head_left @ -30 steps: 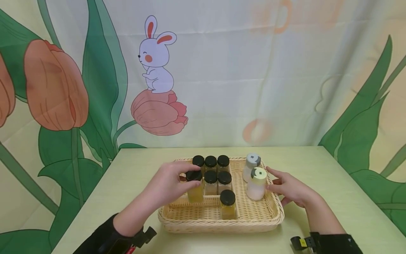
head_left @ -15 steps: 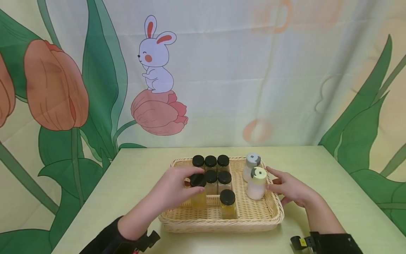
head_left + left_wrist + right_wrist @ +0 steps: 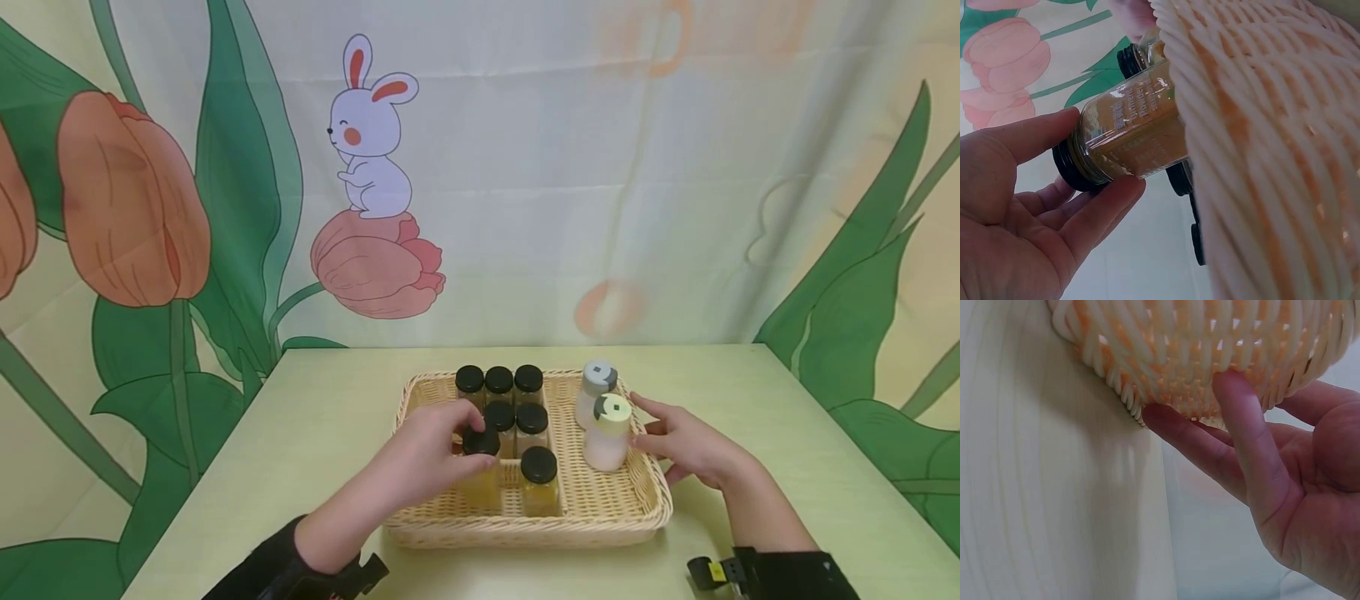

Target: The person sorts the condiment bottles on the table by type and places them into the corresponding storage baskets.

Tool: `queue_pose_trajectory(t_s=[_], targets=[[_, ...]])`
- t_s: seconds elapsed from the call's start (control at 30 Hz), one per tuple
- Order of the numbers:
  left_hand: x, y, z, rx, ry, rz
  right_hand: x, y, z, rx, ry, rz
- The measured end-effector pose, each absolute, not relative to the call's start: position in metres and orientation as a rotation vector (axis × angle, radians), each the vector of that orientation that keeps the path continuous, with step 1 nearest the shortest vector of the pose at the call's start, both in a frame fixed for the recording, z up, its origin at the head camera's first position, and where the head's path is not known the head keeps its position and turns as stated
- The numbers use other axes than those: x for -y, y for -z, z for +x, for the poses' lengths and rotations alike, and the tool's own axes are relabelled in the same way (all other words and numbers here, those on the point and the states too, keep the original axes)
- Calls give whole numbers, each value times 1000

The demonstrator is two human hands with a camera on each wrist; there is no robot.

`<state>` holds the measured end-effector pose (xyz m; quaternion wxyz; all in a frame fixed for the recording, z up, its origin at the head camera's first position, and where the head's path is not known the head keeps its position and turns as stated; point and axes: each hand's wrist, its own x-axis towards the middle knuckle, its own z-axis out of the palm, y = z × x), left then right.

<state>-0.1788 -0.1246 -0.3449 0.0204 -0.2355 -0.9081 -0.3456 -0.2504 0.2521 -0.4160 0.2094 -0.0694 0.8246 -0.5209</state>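
Observation:
In the head view my left hand [image 3: 431,450] pinches a glass spice jar [image 3: 482,492] by its black lid, over the front left of the wicker basket [image 3: 517,533]. The left wrist view shows thumb and fingers about the lid of this jar [image 3: 1132,128], which has yellow-brown contents and lettering. Its lower end is hidden by the basket wall. To its right stands a similar jar [image 3: 539,483]. My right hand [image 3: 693,450] holds the basket's right side. In the right wrist view its fingers [image 3: 1250,437] press the outer wall, and the thumb reaches toward the rim.
Several black-lidded jars [image 3: 531,421] stand in rows in the basket's back left section. Two white shaker-like bottles, one grey-capped [image 3: 598,379] and one yellow-capped [image 3: 609,433], stand on the right side. Behind the table [image 3: 720,375] hangs a printed curtain [image 3: 517,167].
My left hand has carried the spice jar rightward and toward the basket's front, lowering it beside the other front jar. The right hand stays at the basket's side.

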Motion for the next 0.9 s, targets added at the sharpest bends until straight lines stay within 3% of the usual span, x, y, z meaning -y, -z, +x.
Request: queue_pose_trajectory(t_s=[0.9], targets=[[105,367,-182,2899,949,-764,-252,416,-251,-2291,1444,-192]])
